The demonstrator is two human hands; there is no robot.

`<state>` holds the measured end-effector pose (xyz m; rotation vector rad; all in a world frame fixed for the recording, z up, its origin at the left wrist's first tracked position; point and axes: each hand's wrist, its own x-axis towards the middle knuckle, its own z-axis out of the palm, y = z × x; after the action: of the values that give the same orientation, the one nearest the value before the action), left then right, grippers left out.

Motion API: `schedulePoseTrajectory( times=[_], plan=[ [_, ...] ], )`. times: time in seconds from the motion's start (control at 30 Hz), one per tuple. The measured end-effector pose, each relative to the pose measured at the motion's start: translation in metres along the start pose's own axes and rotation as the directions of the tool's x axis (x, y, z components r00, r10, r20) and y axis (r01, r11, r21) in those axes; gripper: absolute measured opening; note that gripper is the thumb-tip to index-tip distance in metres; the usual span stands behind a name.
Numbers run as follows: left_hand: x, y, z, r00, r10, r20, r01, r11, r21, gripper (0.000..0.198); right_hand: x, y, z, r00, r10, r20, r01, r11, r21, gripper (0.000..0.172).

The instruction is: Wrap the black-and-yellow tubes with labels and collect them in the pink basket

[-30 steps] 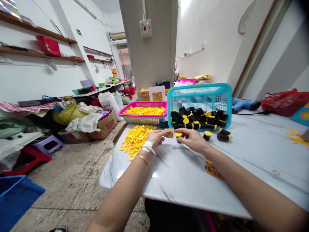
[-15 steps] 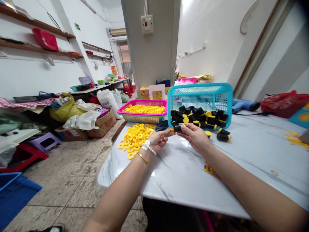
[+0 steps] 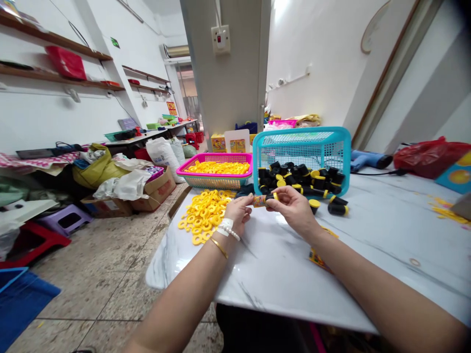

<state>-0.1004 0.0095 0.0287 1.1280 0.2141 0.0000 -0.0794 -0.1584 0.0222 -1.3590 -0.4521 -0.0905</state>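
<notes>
My left hand point(image 3: 239, 212) pinches a small colourful printed sticker point(image 3: 259, 200) above the marble table point(image 3: 279, 264). My right hand point(image 3: 292, 208) grips a black cylinder with a yellow cap point(image 3: 273, 196) and holds it against the sticker. Both hands meet just in front of the blue basket point(image 3: 305, 142), which lies on its side with several black-and-yellow cylinders point(image 3: 301, 179) spilling out. A pile of yellow rings point(image 3: 204, 215) lies left of my left hand.
A pink basket point(image 3: 217, 171) of yellow rings stands behind the pile. A sheet of stickers point(image 3: 318, 257) lies under my right forearm. A blue tool point(image 3: 368, 159) and red bag point(image 3: 430, 157) sit at the right. Boxes, bags and stools crowd the floor at left.
My right hand lifted the black cylinder off the table and brought it to the sticker in my left hand. Both hands rose a little toward the blue basket.
</notes>
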Motion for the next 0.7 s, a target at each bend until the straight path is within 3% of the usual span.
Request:
schedulePoseTrajectory(
  times=[0.07, 0.13, 0.2, 0.3, 0.5, 0.7],
  plan=[
    [-0.002, 0.003, 0.000, 0.998, 0.062, -0.022, -0.060, 0.995, 0.077, 0.042, 0.000, -0.002, -0.001, 0.999, -0.047, -0.019, 0.047, 0.999, 0.013, 0.042],
    [-0.004, 0.006, -0.001, 0.995, 0.024, 0.098, -0.035, 0.993, 0.113, 0.052, 0.000, -0.004, -0.003, 0.998, -0.065, -0.012, 0.065, 0.998, -0.019, 0.043],
    [-0.004, 0.009, -0.004, 0.975, -0.016, 0.221, -0.013, 0.992, 0.129, 0.052, 0.000, -0.006, -0.005, 0.999, -0.033, 0.025, 0.035, 0.995, -0.088, 0.044],
    [-0.003, 0.008, -0.006, 0.968, -0.011, 0.251, -0.033, 0.985, 0.170, 0.047, 0.000, -0.009, -0.009, 0.996, 0.006, 0.092, 0.012, 0.980, -0.197, 0.043],
    [-0.004, 0.002, -0.001, 0.968, 0.100, 0.229, -0.162, 0.950, 0.267, 0.050, 0.002, -0.014, -0.018, 0.945, -0.229, 0.234, 0.314, 0.837, -0.448, 0.031],
    [-0.005, 0.002, -0.005, 0.953, -0.105, 0.285, 0.045, 0.977, 0.210, 0.055, -0.001, -0.010, -0.021, 0.895, -0.344, 0.284, 0.445, 0.726, -0.525, 0.030]
  ],
)
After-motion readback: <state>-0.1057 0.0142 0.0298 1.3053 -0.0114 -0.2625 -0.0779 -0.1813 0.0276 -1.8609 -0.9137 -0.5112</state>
